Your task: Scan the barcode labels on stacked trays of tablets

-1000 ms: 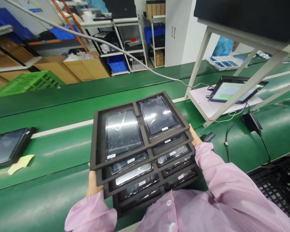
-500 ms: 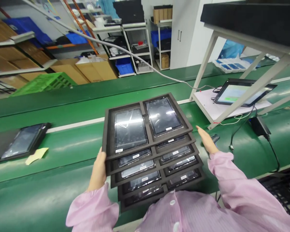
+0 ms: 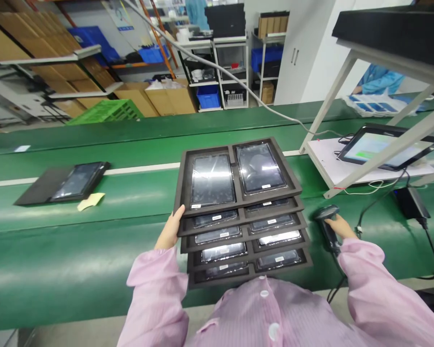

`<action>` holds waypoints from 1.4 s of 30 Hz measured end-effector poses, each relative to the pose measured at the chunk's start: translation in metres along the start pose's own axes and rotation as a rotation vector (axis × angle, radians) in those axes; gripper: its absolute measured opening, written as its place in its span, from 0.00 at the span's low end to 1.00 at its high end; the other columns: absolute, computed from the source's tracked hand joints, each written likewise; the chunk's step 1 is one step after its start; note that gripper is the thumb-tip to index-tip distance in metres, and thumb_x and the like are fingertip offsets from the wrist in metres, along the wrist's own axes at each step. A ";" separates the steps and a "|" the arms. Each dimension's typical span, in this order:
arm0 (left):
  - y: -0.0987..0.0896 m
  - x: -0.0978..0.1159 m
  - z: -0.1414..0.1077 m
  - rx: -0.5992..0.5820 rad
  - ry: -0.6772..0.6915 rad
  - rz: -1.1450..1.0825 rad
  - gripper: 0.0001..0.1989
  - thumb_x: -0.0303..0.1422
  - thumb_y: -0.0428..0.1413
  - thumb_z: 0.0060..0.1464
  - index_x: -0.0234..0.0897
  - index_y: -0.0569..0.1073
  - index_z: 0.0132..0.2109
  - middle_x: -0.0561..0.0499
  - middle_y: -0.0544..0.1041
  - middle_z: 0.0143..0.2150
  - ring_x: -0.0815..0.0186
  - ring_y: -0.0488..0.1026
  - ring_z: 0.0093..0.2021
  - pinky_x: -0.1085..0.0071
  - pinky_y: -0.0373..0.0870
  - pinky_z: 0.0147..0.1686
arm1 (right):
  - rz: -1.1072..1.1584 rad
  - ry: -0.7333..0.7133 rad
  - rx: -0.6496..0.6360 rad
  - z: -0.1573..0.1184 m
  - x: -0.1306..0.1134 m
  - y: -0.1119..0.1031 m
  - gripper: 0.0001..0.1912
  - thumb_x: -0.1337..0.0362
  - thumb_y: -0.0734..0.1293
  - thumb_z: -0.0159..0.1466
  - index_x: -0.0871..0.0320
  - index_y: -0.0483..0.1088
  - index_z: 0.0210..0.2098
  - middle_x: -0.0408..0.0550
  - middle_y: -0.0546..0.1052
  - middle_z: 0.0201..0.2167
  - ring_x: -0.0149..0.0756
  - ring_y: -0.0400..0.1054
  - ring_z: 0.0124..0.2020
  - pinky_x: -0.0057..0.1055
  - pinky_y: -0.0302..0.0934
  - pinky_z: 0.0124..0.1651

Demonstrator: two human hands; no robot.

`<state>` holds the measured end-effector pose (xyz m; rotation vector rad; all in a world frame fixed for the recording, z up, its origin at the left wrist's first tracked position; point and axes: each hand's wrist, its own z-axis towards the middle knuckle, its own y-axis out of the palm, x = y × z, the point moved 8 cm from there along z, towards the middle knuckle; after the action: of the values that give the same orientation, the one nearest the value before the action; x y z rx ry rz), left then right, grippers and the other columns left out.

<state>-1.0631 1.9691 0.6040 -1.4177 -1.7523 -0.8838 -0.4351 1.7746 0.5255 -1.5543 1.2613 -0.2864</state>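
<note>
A stepped stack of dark foam trays (image 3: 238, 198) lies on the green belt in front of my body, each visible tray holding two wrapped tablets with white labels. My left hand (image 3: 171, 228) grips the left front corner of the top tray, thumb over its rim. To the right of the stack, a black handheld scanner (image 3: 327, 230) rests on the belt with its cable running toward me. My right hand (image 3: 341, 226) is at the scanner's right side, fingertips against it; whether they close round it is unclear.
A dark open case with a tablet (image 3: 75, 180) and a yellow paper (image 3: 90, 201) lie at left. At right, a monitor (image 3: 386, 146) sits on a white stand (image 3: 325, 168), near a black adapter (image 3: 412, 202). A blue-sleeved person (image 3: 381, 79) is behind it.
My right hand has left the right side of the stack and reached the scanner. My left hand stays on the tray corner. The view has shifted, moving the scene rightward.
</note>
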 end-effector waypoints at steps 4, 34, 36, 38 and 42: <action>0.003 -0.001 -0.007 0.012 -0.039 -0.001 0.20 0.38 0.52 0.58 0.28 0.72 0.52 0.40 0.77 0.46 0.60 0.76 0.44 0.69 0.74 0.44 | 0.039 0.006 0.003 0.001 -0.008 0.011 0.29 0.58 0.63 0.60 0.72 0.62 0.56 0.69 0.70 0.51 0.54 0.66 0.51 0.41 0.59 0.53; 0.000 -0.008 0.003 -0.039 -0.005 0.017 0.21 0.38 0.53 0.56 0.35 0.69 0.56 0.44 0.76 0.49 0.60 0.75 0.47 0.63 0.71 0.50 | 0.066 0.015 0.162 -0.031 -0.024 0.015 0.36 0.66 0.67 0.48 0.70 0.56 0.55 0.72 0.60 0.57 0.61 0.55 0.60 0.48 0.51 0.61; -0.002 -0.006 0.003 -0.018 -0.005 0.019 0.19 0.36 0.55 0.55 0.35 0.71 0.53 0.46 0.78 0.45 0.62 0.76 0.43 0.66 0.72 0.47 | 0.155 0.022 0.170 -0.037 -0.029 0.012 0.34 0.66 0.66 0.49 0.67 0.56 0.54 0.70 0.63 0.55 0.60 0.59 0.58 0.49 0.53 0.60; -0.004 -0.003 0.004 0.008 0.017 0.043 0.17 0.35 0.56 0.53 0.36 0.72 0.50 0.48 0.78 0.43 0.63 0.76 0.44 0.67 0.72 0.48 | 0.272 0.001 0.153 -0.048 -0.037 0.003 0.31 0.62 0.65 0.52 0.64 0.55 0.54 0.64 0.69 0.48 0.55 0.66 0.50 0.47 0.60 0.55; -0.008 -0.003 0.007 0.044 0.043 0.062 0.14 0.36 0.57 0.51 0.37 0.72 0.46 0.48 0.77 0.47 0.62 0.73 0.50 0.63 0.66 0.56 | 0.569 -0.175 0.038 -0.097 -0.078 -0.040 0.29 0.52 0.61 0.58 0.59 0.54 0.54 0.52 0.74 0.38 0.40 0.72 0.34 0.36 0.69 0.40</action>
<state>-1.0716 1.9723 0.5971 -1.4066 -1.6770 -0.8323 -0.5149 1.7788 0.6294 -1.1015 1.4839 0.1867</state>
